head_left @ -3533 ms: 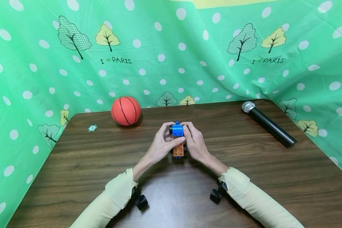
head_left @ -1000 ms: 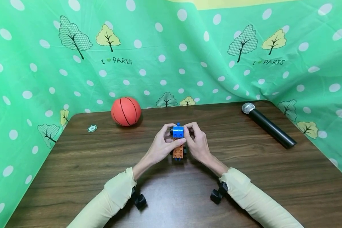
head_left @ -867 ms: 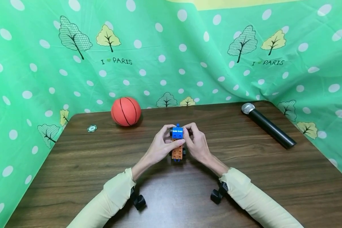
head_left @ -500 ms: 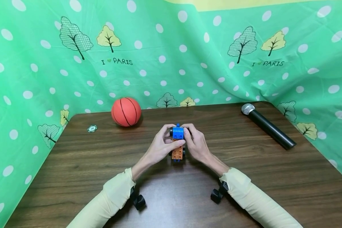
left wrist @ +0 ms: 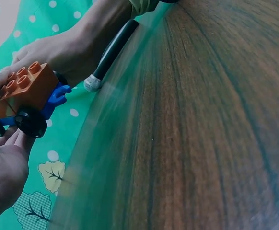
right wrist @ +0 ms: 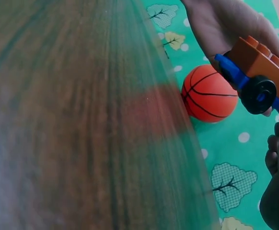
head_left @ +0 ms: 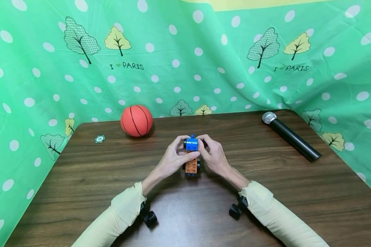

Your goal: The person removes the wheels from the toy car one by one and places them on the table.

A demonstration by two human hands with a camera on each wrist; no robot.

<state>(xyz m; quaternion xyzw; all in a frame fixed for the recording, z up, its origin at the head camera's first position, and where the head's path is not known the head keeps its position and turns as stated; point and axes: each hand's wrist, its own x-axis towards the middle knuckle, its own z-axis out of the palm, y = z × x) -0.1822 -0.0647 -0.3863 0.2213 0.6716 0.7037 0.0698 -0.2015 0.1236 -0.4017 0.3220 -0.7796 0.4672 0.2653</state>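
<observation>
A toy car (head_left: 191, 166) built of bricks is held up between both hands over the middle of the table. Its front part is blue, its rear brick orange, and black wheels (left wrist: 30, 121) sit on a blue base. My left hand (head_left: 170, 158) grips it from the left, the thumb lying across the top. On the other side, my right hand (head_left: 214, 156) pinches the blue front end between thumb and fingers. In the right wrist view, the orange brick (right wrist: 264, 60) and a rear wheel (right wrist: 258, 95) show, while the front is cut off.
A red toy basketball (head_left: 136, 120) rests at the back left of the wooden table (head_left: 80, 178), with a poker chip (head_left: 100, 139) further left. A black microphone (head_left: 292, 136) lies at the back right. Behind hangs a green dotted curtain (head_left: 179, 44).
Both hands keep hold of the toy car, which has shifted slightly down and left in the head view. The right hand's fingers have changed position a little at its front.
</observation>
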